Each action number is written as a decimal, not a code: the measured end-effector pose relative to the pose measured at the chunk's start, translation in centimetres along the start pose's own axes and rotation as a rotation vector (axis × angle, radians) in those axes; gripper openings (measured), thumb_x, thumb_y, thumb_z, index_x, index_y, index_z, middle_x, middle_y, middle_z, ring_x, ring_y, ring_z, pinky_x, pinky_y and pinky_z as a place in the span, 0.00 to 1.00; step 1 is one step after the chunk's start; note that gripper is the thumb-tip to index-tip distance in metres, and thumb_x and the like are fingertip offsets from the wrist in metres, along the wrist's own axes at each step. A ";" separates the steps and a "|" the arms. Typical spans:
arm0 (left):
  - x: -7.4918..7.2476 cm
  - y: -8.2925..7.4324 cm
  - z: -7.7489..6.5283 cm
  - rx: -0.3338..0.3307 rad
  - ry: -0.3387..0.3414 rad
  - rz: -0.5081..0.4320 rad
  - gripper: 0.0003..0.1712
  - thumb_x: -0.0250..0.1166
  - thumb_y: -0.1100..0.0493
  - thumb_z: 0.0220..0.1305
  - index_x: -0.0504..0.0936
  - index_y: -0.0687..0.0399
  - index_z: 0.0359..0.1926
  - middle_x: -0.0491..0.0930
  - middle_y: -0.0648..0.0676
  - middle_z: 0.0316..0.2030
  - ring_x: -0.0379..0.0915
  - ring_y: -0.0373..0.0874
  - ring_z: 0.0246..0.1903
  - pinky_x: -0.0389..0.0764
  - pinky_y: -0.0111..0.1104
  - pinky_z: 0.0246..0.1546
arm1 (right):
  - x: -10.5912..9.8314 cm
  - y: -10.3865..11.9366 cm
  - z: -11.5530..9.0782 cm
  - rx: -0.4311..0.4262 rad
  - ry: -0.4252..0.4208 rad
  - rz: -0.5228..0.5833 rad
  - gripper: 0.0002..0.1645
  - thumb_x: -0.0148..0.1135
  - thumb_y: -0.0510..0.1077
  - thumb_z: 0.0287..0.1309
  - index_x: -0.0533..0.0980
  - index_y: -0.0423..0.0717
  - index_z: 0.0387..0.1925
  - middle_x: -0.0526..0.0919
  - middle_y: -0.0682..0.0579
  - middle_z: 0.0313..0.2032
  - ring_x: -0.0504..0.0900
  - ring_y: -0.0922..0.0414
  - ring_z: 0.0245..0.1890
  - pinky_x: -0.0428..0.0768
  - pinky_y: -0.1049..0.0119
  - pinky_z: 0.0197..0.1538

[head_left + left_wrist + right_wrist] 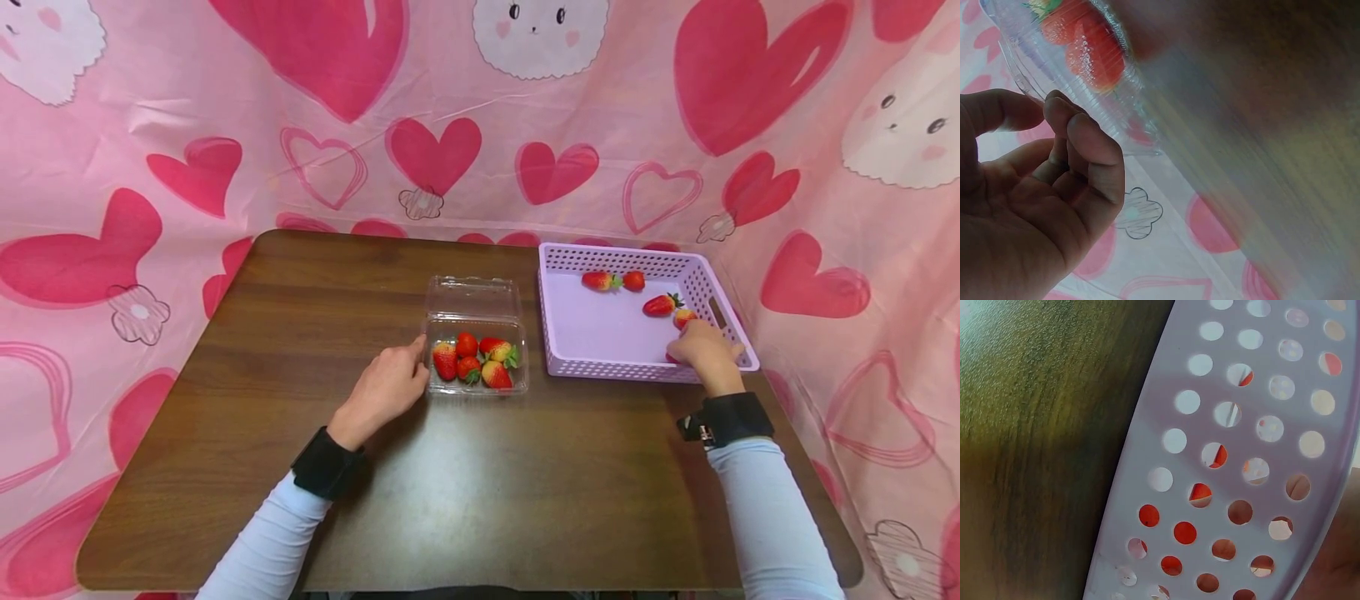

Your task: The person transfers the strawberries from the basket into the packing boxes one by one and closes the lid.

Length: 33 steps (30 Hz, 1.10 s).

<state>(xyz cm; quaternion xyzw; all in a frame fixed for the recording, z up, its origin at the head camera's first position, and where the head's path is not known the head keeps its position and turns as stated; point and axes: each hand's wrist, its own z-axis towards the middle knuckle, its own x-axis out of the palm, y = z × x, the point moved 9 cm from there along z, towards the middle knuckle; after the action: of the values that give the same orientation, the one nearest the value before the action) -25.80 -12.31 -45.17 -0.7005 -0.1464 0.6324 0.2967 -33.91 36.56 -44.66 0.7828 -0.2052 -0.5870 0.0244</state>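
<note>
A clear plastic clamshell box stands mid-table with its lid raised at the back and several strawberries inside. At its left side, my left hand pinches the rim between thumb and fingers; the left wrist view shows the fingertips right at that edge. My right hand reaches down into the front right corner of a lilac perforated basket, fingers curled round a strawberry that they mostly cover. Red shows through the basket wall in the right wrist view.
Beside my right hand lies another strawberry, with one more behind it. Two strawberries sit near the basket's back wall. All stands on a brown wooden table, enclosed by a pink heart-patterned cloth.
</note>
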 end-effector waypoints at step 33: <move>-0.2 -0.2 0.0 0.010 -0.012 0.002 0.32 0.61 0.64 0.72 0.70 0.70 0.74 0.69 0.52 0.20 0.60 0.45 0.15 0.68 0.34 0.17 | 0.2 0.5 0.0 -0.019 0.023 0.004 0.21 0.66 0.48 0.58 0.79 0.31 0.41 0.80 0.32 0.42 0.70 0.30 0.53 0.54 0.20 0.60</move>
<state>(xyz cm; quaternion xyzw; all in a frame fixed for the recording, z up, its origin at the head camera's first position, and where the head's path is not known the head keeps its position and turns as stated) -25.82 -12.26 -44.95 -0.6953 -0.1445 0.6376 0.2986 -33.98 36.01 -44.71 0.7887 -0.2009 -0.5799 0.0355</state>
